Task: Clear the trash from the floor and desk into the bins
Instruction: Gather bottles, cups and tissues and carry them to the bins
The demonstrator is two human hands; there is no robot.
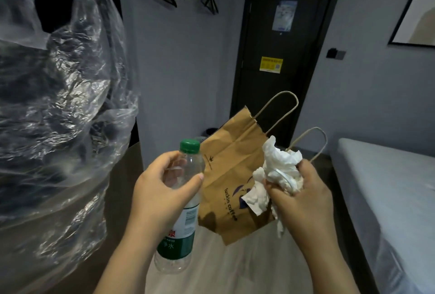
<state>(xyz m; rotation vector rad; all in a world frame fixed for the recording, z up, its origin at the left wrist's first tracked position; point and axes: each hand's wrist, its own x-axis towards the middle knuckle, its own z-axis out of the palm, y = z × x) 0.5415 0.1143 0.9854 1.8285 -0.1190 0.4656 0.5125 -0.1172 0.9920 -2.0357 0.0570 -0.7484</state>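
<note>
Bottle (pixel 182 239) gripped below cap by left hand (pixel 162 190), fingers wrapped round it; held upright, green cap up, above floor (pixel 247 270). Tissue (pixel 280 164) wad clenched in right hand (pixel 303 197) fingers. Brown bag (pixel 226 166) held up behind tissue, handles upward, just right of bottle. Ahead door (pixel 277 42) seen, bed (pixel 386 188) at right, plastic sheet (pixel 58 105) at left.

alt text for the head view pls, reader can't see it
A person's left hand holds a clear water bottle with a green cap, while the right hand grips crumpled white tissue and apparently a brown paper bag. Behind are a dark door, a bed at right and clear plastic sheeting at left.
</note>
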